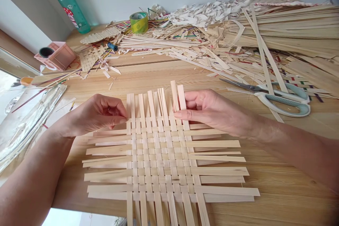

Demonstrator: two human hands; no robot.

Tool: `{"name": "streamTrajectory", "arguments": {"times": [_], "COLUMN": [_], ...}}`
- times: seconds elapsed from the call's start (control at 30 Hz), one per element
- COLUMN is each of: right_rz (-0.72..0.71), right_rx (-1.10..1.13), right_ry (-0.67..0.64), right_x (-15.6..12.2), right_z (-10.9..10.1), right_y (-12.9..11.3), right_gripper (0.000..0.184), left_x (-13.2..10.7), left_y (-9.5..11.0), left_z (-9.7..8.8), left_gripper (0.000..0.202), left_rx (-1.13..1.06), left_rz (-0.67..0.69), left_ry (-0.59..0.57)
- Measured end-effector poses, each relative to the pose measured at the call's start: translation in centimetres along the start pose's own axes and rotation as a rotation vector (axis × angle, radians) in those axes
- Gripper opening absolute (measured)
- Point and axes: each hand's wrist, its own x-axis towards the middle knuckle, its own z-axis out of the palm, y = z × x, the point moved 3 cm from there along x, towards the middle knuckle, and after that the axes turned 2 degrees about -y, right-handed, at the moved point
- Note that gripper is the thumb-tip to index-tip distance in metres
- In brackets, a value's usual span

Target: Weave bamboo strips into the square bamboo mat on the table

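A square mat (161, 155) of pale, flat wood strips lies in front of me in an over-and-under weave. Its loose strip ends stick out on all sides. At the far left corner my left hand (106, 111) is closed, thumb and fingers pinching at a thin crosswise strip (144, 118) along the far edge. Opposite it, my right hand (203, 107) pinches at the far right corner, its thumb in front of upright strip ends (181, 95) and its fingers behind. The strip's ends are hidden by my fingers.
Scissors (275, 97) with pale handles lie at right, partly under loose strips. Behind are scrap strips (185, 42), a tape roll (139, 22), white curled shavings (206, 12) and stacked long strips (296, 28). Far left stand a teal bottle (72, 10) and a pink basket (60, 56).
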Motion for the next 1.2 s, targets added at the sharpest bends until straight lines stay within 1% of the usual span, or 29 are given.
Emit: {"name": "streamTrajectory", "arguments": {"times": [0.1, 0.2, 0.3, 0.57, 0.67, 0.77, 0.87, 1.0, 1.1, 1.2], "right_rz": [-0.022, -0.049, -0.059, -0.053, -0.053, -0.024, 0.023, 0.068, 0.078, 0.08], "right_rx": [0.012, -0.02, -0.036, -0.057, -0.027, 0.024, 0.098, 0.168, 0.202, 0.206], "right_ry": [-0.008, 0.031, 0.036, 0.048, 0.041, 0.057, 0.065, 0.042, 0.038, 0.003], "right_x": [0.2, 0.4, 0.5, 0.4, 0.4, 0.4, 0.5, 0.5, 0.5, 0.5], "right_z": [-0.1, -0.3, -0.4, -0.3, -0.4, -0.4, -0.3, -0.3, -0.6, -1.0], "right_y": [0.1, 0.4, 0.4, 0.3, 0.5, 0.6, 0.5, 0.3, 0.2, 0.0], "right_gripper": [0.025, 0.025, 0.026, 0.032, 0.033, 0.033, 0.034, 0.031, 0.029, 0.023], "left_x": [-0.2, -0.5, -0.8, -1.0, -1.0, -0.6, -0.3, -0.1, 0.0, 0.0], "left_y": [0.3, 0.7, 0.8, 0.7, 0.8, 0.5, -0.2, -0.8, -0.6, -0.3], "left_z": [-0.3, -0.5, -0.4, -0.2, -0.1, 0.1, 0.2, 0.2, 0.0, -0.1], "left_gripper": [0.009, 0.009, 0.009, 0.013, 0.012, 0.012, 0.012, 0.013, 0.012, 0.01], "left_rx": [-0.02, 0.022, 0.073, 0.096, 0.07, 0.007, -0.084, -0.176, -0.167, -0.131], "left_rz": [0.014, 0.021, 0.028, -0.031, -0.022, -0.015, -0.042, -0.081, -0.077, -0.058], "left_ry": [0.006, 0.021, 0.019, 0.031, 0.034, 0.023, 0.004, 0.011, 0.01, 0.005]}}
